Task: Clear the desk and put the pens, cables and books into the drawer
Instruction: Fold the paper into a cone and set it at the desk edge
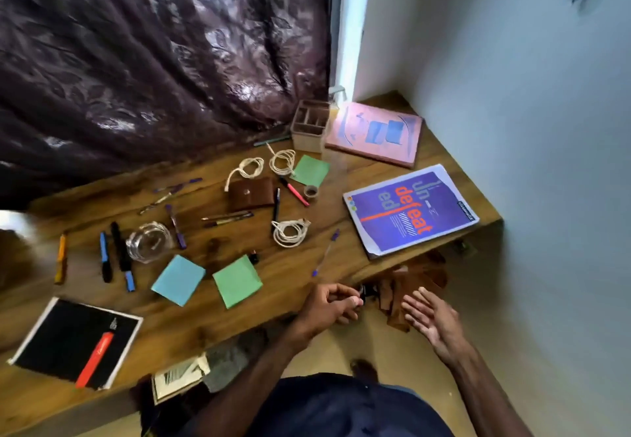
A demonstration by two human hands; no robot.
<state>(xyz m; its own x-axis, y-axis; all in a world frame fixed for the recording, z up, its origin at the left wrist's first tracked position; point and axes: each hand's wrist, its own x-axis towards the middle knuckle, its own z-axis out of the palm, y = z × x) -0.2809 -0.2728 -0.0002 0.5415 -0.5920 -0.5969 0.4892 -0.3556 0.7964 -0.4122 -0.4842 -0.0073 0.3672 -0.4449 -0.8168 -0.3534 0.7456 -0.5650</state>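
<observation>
We are looking at a dark patterned curtain (pixel 153 61) that is hanging along the far edge of a wooden desk (pixel 211 327). Three books are lying flat on this desk. A purple book (pixel 409 211) is sitting at the near right corner, a pink book (pixel 375 132) at the far right corner, and a black book (pixel 75 341) by the near edge toward the left end.

The left hand (pixel 331 307) is hovering just off the near edge. Its fingers are curling in and are pinching a small dark thing (pixel 366 292); we cannot tell what it is. The right hand (pixel 430 317) is hanging beside it, off the desk, with straight fingers and holding nothing.

A wooden organizer (pixel 310 126) is standing at the far edge, just beside the pink book. A blue note (pixel 178 279) and a green note (pixel 237 281) are lying side by side near the near edge.

One white cable (pixel 251 167) and a second white cable (pixel 282 161) are lying coiled near the far edge, and a third white cable (pixel 290 233) is lying in the middle. An orange pen (pixel 60 259), a blue pen (pixel 104 257) and a black pen (pixel 121 255) are lying toward the left end. A pink pen (pixel 295 190) is lying in the middle.
</observation>
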